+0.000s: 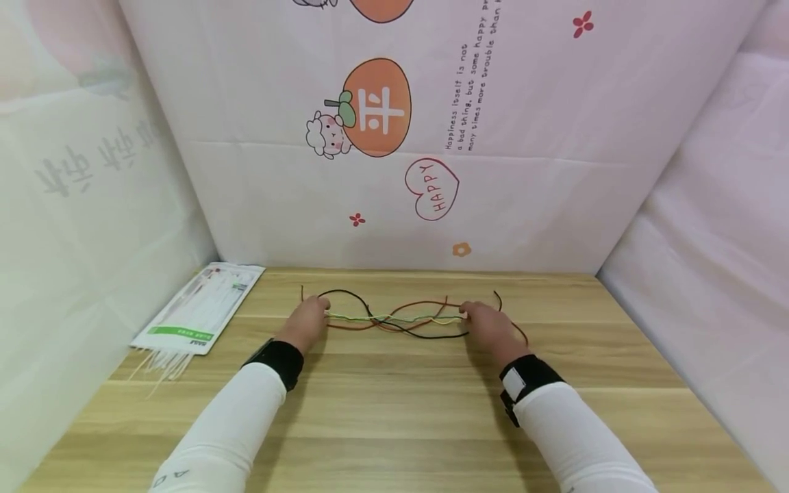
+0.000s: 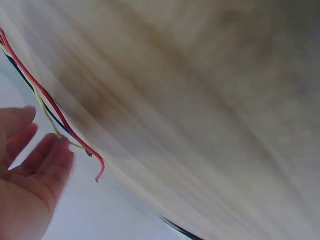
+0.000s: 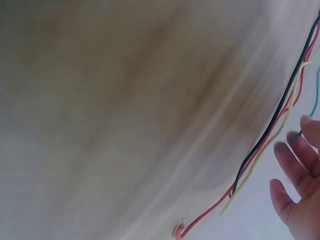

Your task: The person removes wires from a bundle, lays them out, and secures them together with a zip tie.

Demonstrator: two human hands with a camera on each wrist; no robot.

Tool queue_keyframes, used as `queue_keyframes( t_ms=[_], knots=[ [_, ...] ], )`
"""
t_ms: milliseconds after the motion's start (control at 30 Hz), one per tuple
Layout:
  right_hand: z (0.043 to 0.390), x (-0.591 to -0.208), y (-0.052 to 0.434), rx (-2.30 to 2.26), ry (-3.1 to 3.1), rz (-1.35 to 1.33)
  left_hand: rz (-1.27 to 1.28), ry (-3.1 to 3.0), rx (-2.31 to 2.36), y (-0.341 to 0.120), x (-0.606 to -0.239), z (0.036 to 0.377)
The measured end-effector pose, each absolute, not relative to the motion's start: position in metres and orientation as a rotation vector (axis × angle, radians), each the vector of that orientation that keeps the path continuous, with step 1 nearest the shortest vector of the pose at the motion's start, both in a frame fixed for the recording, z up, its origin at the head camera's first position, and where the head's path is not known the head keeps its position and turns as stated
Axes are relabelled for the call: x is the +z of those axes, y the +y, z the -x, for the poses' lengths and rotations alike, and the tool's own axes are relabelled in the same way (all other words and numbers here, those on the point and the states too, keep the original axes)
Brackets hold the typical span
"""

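Observation:
Several thin wires lie across the middle of the wooden table in the head view: a black wire (image 1: 345, 292), red wires, and yellow and green ones. My left hand (image 1: 308, 322) is at their left end. Its fingertips touch the yellow wire (image 2: 39, 100) in the left wrist view, with the thumb apart from the fingers; a red wire (image 2: 103, 165) curves past them. At the right end, my right hand (image 1: 490, 330) pinches the green wire (image 3: 317, 95) between thumb and index finger. A yellow wire (image 3: 256, 161) runs beside that hand, along with black and red ones.
On the table's left side lies a white and green plastic packet (image 1: 203, 301), with white zip ties (image 1: 166, 363) sticking out of its near end. Printed white cloth (image 1: 524, 205) stands behind the wooden table (image 1: 394, 424) and on both sides.

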State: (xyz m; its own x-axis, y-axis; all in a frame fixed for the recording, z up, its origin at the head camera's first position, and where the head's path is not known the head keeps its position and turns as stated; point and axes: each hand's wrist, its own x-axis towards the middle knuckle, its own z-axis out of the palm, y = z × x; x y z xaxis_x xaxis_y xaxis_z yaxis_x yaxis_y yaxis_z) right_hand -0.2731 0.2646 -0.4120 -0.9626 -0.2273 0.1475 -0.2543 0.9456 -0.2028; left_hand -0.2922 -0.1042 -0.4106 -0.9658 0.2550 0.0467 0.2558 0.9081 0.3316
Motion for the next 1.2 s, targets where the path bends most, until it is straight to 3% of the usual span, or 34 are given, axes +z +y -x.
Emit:
queue_keyframes(
  t_ms=[800,1200],
  knots=[
    [0.173,-0.384,0.281,0.354,-2.811,-0.429,0.357,-3.100,-0.444,-0.158,-0.392,0.211],
    [0.147,-0.370,0.276,0.405,-2.742,-0.477,0.443,-3.059,-0.488,-0.136,-0.368,0.188]
  ],
)
